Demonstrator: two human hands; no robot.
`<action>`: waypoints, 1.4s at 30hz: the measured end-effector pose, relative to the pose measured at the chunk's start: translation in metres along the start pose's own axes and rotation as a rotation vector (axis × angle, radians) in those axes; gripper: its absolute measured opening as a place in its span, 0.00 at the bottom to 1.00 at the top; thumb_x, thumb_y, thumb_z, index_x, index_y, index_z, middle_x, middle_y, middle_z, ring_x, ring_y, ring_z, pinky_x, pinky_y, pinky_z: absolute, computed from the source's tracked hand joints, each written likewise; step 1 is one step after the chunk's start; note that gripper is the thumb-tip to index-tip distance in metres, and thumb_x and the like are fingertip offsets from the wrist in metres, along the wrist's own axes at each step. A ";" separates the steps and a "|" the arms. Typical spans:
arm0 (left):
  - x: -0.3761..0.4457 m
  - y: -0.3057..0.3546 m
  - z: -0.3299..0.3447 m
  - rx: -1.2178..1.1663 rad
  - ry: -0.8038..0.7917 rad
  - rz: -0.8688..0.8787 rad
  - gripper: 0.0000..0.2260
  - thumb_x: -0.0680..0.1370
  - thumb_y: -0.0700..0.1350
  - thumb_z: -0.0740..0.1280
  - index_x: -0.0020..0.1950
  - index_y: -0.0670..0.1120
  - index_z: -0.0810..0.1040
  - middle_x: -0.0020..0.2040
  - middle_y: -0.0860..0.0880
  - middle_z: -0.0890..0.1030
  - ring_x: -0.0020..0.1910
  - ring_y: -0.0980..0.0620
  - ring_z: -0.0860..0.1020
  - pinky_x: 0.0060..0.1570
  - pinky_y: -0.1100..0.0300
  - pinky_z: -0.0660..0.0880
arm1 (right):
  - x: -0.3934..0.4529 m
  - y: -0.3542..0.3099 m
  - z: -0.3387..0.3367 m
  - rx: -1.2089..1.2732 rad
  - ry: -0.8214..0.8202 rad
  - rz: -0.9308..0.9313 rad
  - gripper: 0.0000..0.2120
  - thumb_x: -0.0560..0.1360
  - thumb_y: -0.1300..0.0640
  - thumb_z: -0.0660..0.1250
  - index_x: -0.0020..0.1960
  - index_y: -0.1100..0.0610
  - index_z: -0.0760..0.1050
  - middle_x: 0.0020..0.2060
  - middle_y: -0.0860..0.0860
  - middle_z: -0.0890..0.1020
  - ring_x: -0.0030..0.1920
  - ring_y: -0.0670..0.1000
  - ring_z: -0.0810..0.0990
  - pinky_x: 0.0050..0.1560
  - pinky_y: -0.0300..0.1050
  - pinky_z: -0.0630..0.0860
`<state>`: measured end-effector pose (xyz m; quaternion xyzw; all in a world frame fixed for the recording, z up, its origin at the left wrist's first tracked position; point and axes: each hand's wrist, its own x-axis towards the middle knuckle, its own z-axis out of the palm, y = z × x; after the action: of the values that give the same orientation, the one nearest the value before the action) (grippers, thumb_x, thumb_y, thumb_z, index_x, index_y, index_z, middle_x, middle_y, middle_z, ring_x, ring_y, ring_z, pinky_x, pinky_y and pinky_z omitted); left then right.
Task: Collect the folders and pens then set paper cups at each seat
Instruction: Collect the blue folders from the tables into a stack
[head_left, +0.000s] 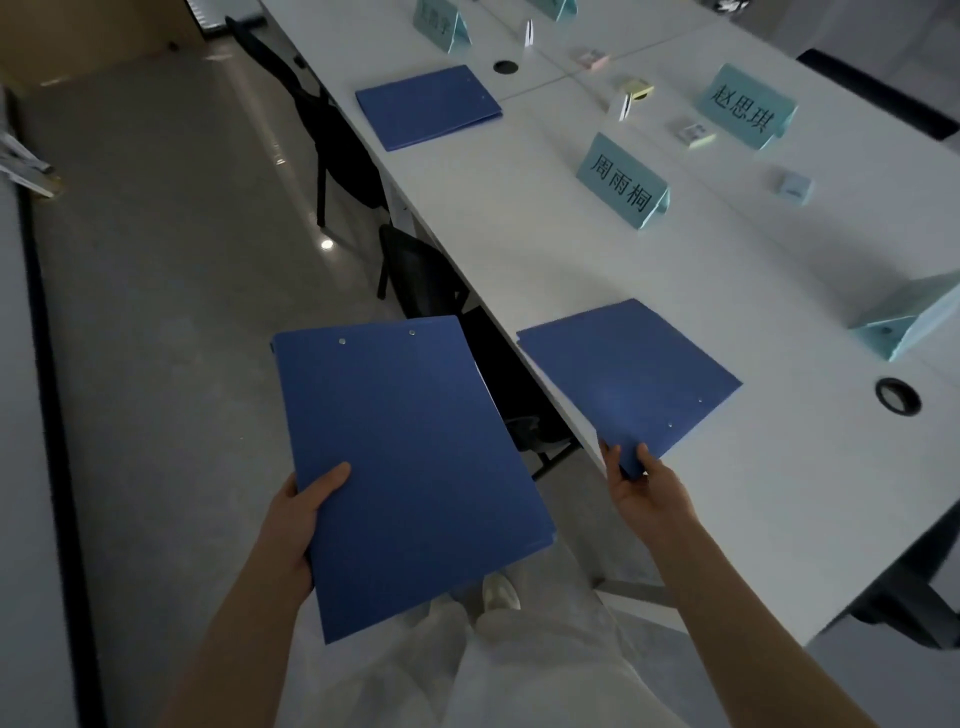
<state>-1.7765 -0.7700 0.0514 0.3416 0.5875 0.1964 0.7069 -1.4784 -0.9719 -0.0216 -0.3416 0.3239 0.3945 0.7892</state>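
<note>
Both arms reach forward: left hand (298, 512) grips one folder (410, 467), right hand (641, 491) pinches another folder's (628, 374) corner.

Long white table (597, 260) with two round cable holes. Near edge: a flat blue folder (628, 374); far left, a second blue folder (428, 106). Between and right: pale teal folded-paper name cards (621, 182), plus small blurred blocks (636, 88), perhaps sticky notes.

dim, bluish light all round. one small bright glare spot on the floor (327, 243) toward ten o'clock. the worktop (571, 249) is the palest area; things at one o'clock look blurred, and straight edges bow near the frame's borders.
</note>
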 end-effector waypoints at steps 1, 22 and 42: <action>0.000 0.000 0.001 -0.004 -0.004 0.006 0.20 0.73 0.46 0.73 0.64 0.48 0.76 0.57 0.45 0.83 0.52 0.39 0.82 0.46 0.44 0.79 | -0.004 -0.001 0.001 -0.002 -0.056 0.029 0.30 0.71 0.65 0.72 0.70 0.58 0.68 0.66 0.55 0.76 0.59 0.59 0.79 0.36 0.43 0.82; -0.010 0.005 -0.003 -0.187 0.127 0.019 0.31 0.67 0.60 0.71 0.67 0.48 0.74 0.57 0.46 0.83 0.51 0.42 0.83 0.40 0.49 0.80 | -0.055 0.024 0.087 -1.389 -0.592 -0.034 0.13 0.79 0.54 0.62 0.64 0.51 0.72 0.41 0.53 0.85 0.35 0.54 0.83 0.40 0.48 0.82; 0.128 0.141 -0.136 -0.273 0.180 0.005 0.22 0.72 0.49 0.73 0.65 0.47 0.76 0.57 0.44 0.83 0.51 0.40 0.83 0.42 0.45 0.81 | 0.037 0.203 0.284 -1.977 -0.853 -0.095 0.13 0.78 0.48 0.64 0.62 0.44 0.75 0.51 0.48 0.84 0.51 0.49 0.83 0.55 0.47 0.79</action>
<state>-1.8609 -0.5521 0.0525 0.2249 0.6153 0.3062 0.6907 -1.5637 -0.6390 0.0502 -0.6744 -0.4538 0.5368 0.2261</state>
